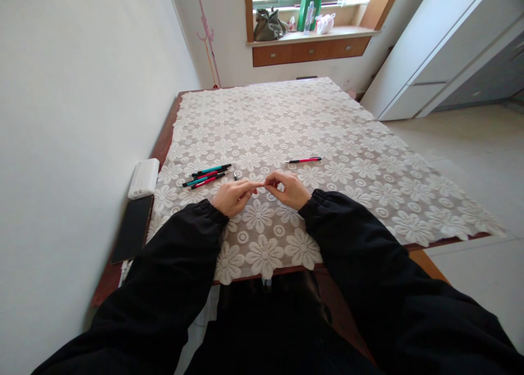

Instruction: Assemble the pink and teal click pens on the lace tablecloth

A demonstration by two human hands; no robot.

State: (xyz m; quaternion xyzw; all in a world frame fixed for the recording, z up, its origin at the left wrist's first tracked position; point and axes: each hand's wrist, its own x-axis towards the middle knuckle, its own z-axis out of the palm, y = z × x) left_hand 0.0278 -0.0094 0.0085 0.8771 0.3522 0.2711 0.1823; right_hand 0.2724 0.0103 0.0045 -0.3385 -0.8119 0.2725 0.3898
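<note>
My left hand (233, 197) is over the near part of the tablecloth, its index finger stretched towards the right hand and the other fingers curled under. My right hand (287, 189) is closed in a pinch, thumb against bent fingers, right at the left fingertip. Whatever lies between the fingertips is too small or hidden to make out. Just beyond the left hand is a small dark object (236, 176). To its left lies a loose pile of teal, red and black pens (207, 176). A single red and black pen (303, 160) rests farther off, beyond my right hand.
A white lace tablecloth (262, 113) with flower shapes covers the wooden table. Along the left edge, by the wall, are a white power bank (144, 178) and a dark flat phone-like slab (133, 228). Bags and a bottle stand on the windowsill (286, 38).
</note>
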